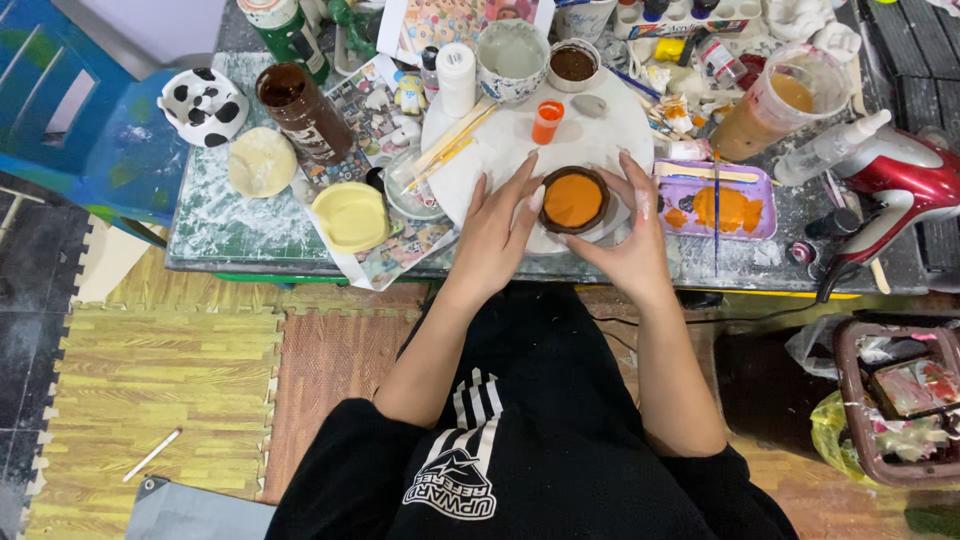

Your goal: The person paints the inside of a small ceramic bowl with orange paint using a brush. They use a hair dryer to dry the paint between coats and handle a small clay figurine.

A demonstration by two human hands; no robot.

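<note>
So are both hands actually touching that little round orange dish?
Touching. The head view shows the left hand fingertips against the orange dish rim, and the right hand curled against its other side.

A small round bowl (573, 199) stood on a round board (600, 130) near the front edge of the table (215, 225). The left hand (497, 230) touched the bowl on its left side, and the right hand (628, 235) touched it on its right side. Behind the bowl, on the same board, a small cup (547, 121) stood, and farther back two pots (512, 58) were side by side. Some sticks (455, 140) lay on the left part of the board. A flat tray (715, 200) lay just to the right of the right hand, with a brush (716, 200) across it. A lid (351, 215) lay to the left of the left hand, and a tilted bottle (303, 112) lay behind the lid.
</note>
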